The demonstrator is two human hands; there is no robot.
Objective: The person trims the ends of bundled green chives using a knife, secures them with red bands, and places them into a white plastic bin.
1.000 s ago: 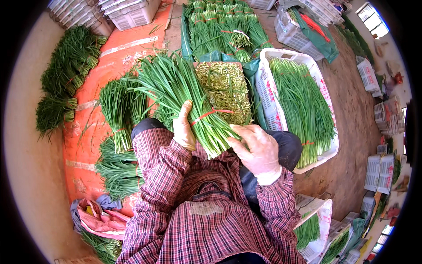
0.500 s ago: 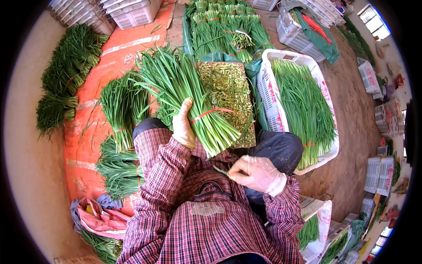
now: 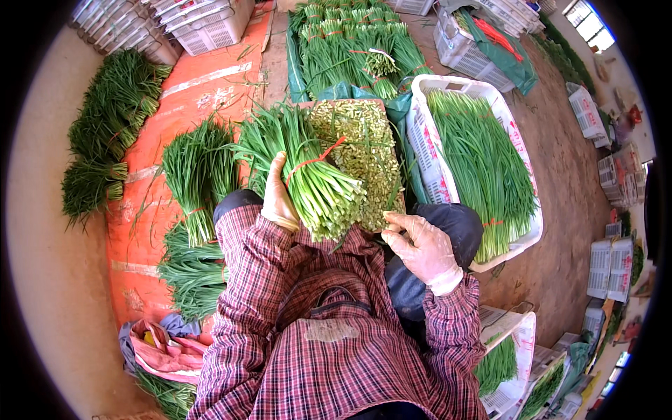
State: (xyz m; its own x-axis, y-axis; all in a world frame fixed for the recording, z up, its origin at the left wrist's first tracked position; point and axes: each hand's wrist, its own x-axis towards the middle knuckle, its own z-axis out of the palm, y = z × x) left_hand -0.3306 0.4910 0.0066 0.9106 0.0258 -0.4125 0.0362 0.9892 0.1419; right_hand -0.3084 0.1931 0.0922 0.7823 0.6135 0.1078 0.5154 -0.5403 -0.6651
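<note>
My left hand (image 3: 280, 197), in a thin pale glove, is closed round a bunch of garlic chives (image 3: 324, 185) bound with a red band. The pale stem ends point toward my lap, and the leaves fan away to the upper left. To its right, my gloved right hand (image 3: 424, 250) hovers over my right knee with thumb and forefinger apart; I see nothing in it. Behind the bunch lies a square board (image 3: 350, 129) covered with short pale stem pieces. A sliver of green leaf (image 3: 339, 245) shows just below the stem ends.
Beside my right knee stands a white plastic crate (image 3: 528, 241) full of chives. More tied bunches (image 3: 199, 164) rest on the orange sheet (image 3: 140, 241) at left. Rows of bunches (image 3: 350, 52) lie beyond the board. Another crate (image 3: 521, 350) is at lower right.
The bunch has tipped, its stem ends now facing me more. My right hand has risen slightly and opened; the green leaf bit it pinched is gone from its fingers.
</note>
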